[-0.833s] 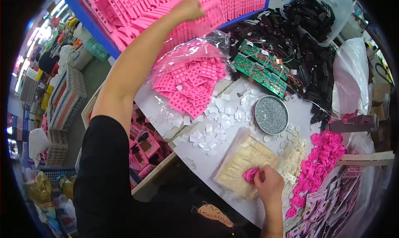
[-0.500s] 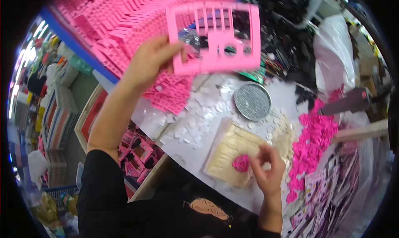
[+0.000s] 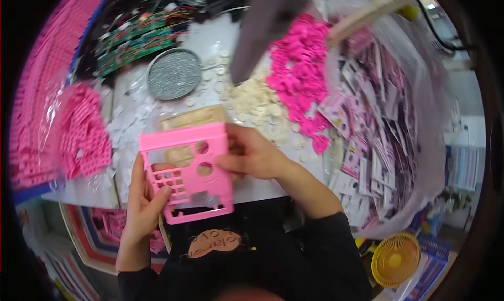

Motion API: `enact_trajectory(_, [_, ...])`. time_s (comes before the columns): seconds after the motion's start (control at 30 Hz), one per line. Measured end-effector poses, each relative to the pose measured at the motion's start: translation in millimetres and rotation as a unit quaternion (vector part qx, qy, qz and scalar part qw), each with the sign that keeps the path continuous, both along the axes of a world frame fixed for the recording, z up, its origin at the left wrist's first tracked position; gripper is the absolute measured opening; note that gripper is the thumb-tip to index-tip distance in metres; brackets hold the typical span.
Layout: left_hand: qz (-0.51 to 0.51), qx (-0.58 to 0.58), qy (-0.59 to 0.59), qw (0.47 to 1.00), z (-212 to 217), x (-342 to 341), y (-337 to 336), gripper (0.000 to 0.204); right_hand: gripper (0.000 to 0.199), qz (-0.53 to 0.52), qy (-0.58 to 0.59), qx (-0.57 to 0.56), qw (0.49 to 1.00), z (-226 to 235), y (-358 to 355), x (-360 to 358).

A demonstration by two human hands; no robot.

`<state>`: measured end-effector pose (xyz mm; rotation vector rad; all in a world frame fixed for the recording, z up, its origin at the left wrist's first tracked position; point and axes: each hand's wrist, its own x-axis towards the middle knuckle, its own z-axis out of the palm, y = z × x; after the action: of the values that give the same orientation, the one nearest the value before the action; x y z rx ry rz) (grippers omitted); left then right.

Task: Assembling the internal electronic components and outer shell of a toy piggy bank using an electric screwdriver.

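A pink plastic casing panel (image 3: 212, 183), with two round holes, a grid of square holes and a large cut-out, is tilted up in front of my body. My left hand (image 3: 143, 209) grips its left side, thumb on the grid and fingers behind. My right hand (image 3: 257, 156) is closed at the right edge, thumb by the round holes; its other fingertips are hidden behind the panel. Whether they also hold a small part I cannot tell. Behind the panel lies a pale yellow padded block (image 3: 194, 117) in clear wrap, partly covered.
A round tin (image 3: 174, 74) of small silvery parts stands behind the block, near green circuit boards (image 3: 134, 43). Magenta pieces (image 3: 299, 80) and cream discs (image 3: 254, 104) lie rightward, beside a bag of printed cards (image 3: 375, 122). Pink grids (image 3: 84, 133) are left. A grey tool (image 3: 265, 33) hangs overhead.
The view has swung to the right. My left hand has brought the panel down from the pink stack to my front. My right hand has left the magenta piece on the block and now meets the panel.
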<state>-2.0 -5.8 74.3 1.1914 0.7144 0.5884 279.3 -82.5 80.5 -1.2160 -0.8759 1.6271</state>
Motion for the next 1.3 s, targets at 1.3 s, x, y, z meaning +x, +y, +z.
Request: enact_trajectory(1.3, [0.051, -0.222, -0.121, 0.966, -3, 8, 36, 0.05, 0.034, 0.126, 0.443, 0.437, 0.773, 119, 7, -24])
